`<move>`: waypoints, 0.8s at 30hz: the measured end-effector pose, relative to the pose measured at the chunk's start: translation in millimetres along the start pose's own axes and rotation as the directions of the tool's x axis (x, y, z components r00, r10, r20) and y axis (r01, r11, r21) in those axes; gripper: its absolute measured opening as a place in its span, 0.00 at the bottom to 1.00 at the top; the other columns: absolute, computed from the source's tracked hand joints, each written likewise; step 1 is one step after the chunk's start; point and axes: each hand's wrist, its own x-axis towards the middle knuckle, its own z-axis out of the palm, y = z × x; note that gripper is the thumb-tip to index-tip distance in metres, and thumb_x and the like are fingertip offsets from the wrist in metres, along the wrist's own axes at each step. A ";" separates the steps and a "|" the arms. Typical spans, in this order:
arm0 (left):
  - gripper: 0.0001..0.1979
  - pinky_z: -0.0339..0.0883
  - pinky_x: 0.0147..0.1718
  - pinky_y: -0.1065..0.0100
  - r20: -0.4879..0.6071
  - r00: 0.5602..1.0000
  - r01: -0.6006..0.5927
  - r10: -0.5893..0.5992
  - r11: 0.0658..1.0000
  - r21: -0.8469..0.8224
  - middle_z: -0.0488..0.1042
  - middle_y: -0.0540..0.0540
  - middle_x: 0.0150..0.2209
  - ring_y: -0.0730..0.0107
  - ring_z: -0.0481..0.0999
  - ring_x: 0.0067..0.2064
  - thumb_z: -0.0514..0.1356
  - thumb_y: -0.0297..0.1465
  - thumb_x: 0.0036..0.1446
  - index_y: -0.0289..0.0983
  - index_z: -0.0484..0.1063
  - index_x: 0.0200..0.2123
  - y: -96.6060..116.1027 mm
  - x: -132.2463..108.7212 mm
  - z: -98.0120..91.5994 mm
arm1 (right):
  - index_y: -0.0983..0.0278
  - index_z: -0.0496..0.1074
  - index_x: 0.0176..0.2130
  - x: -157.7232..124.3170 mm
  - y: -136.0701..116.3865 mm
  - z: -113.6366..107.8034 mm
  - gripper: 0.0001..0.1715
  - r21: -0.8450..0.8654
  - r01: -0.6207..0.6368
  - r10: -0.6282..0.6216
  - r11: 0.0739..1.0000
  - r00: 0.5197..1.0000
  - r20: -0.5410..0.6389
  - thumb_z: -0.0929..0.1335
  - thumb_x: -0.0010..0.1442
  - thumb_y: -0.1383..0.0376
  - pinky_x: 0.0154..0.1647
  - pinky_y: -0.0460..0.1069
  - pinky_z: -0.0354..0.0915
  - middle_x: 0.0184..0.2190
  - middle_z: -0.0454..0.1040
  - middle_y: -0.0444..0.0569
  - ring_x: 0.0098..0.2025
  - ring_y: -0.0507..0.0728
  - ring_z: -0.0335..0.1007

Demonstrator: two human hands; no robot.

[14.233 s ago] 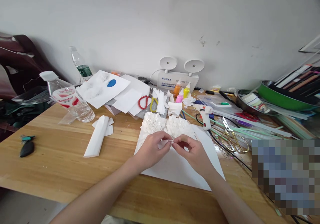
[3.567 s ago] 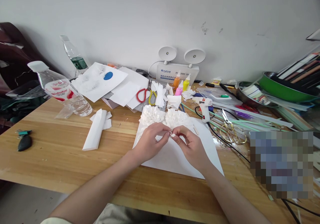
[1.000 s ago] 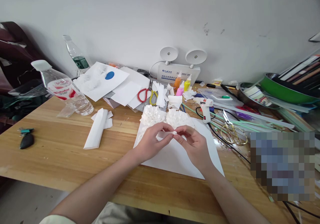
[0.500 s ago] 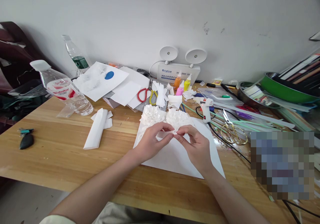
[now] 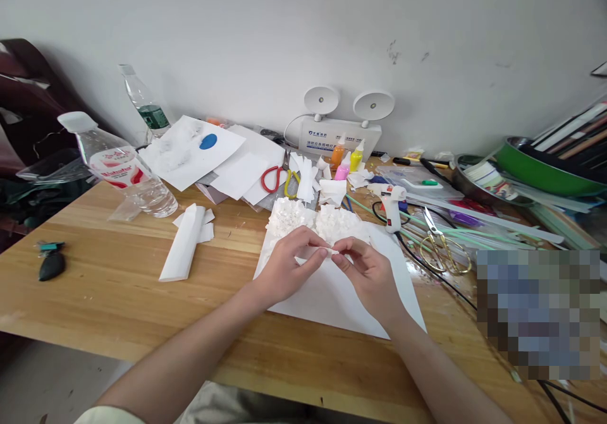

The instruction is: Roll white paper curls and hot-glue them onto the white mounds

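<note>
Between the fingertips of both hands is a small strip of white paper (image 5: 329, 251), pinched from either side. My left hand (image 5: 294, 261) is closed on its left end, thumb and forefinger together. From the right, my right hand (image 5: 367, 269) pinches the other end. Part of the strip is hidden behind the fingers. Both hands hover over a white sheet (image 5: 327, 301) lying on the table. Just beyond them, two crumpled white paper clumps (image 5: 289, 217) rest on that sheet's far part.
Left of the sheet lies folded white paper (image 5: 183, 247), with a water bottle (image 5: 126, 171) behind it. Pliers (image 5: 279, 177) and paint bottles (image 5: 342, 166) stand at the back. To the right are a glue gun (image 5: 391, 209), its black cord and gold-handled scissors (image 5: 441, 247).
The fingertips have shifted slightly around the paper strip, and the right fingers now sit a little farther from the left ones. The things on the table have stayed put.
</note>
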 end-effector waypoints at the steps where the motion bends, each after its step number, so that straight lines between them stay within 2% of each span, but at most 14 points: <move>1: 0.06 0.62 0.34 0.71 0.002 1.000 0.011 -0.011 1.000 -0.012 0.69 0.48 0.31 0.72 0.68 0.35 0.53 0.31 0.56 0.36 0.68 0.31 0.7 0.1 0.0 | 0.60 0.68 0.32 0.4 -0.7 -0.2 0.03 0.004 0.003 -0.003 1.000 1.000 0.016 0.66 0.54 0.63 0.37 0.48 0.62 0.30 0.67 0.44 0.35 0.53 0.63; 8: 0.07 0.64 0.35 0.71 0.031 0.997 0.076 -0.074 0.994 -0.075 0.71 0.48 0.31 0.72 0.69 0.34 0.52 0.32 0.56 0.36 0.67 0.31 2.4 0.6 2.3 | 0.61 0.66 0.31 1.5 -3.6 0.0 0.05 0.062 -0.044 0.036 0.997 0.991 0.126 0.65 0.55 0.62 0.38 0.50 0.63 0.30 0.67 0.45 0.36 0.53 0.63; 18: 0.08 0.63 0.31 0.72 -0.005 0.997 0.072 -0.072 0.997 -0.020 0.70 0.48 0.30 0.71 0.68 0.33 0.52 0.34 0.56 0.36 0.68 0.31 -0.7 0.0 4.4 | 0.61 0.70 0.29 0.8 -0.8 2.0 0.05 0.105 -0.079 0.075 0.991 0.996 0.043 0.69 0.50 0.62 0.39 0.50 0.65 0.30 0.71 0.45 0.35 0.53 0.67; 24: 0.09 0.62 0.31 0.71 -0.006 0.998 0.059 -0.059 0.998 -0.013 0.70 0.48 0.29 0.71 0.68 0.33 0.51 0.34 0.57 0.36 0.68 0.31 -1.5 -1.0 6.5 | 0.61 0.69 0.28 0.5 -0.7 4.1 0.04 0.106 -0.061 0.057 0.993 0.998 0.038 0.68 0.51 0.62 0.38 0.50 0.64 0.28 0.70 0.45 0.35 0.53 0.65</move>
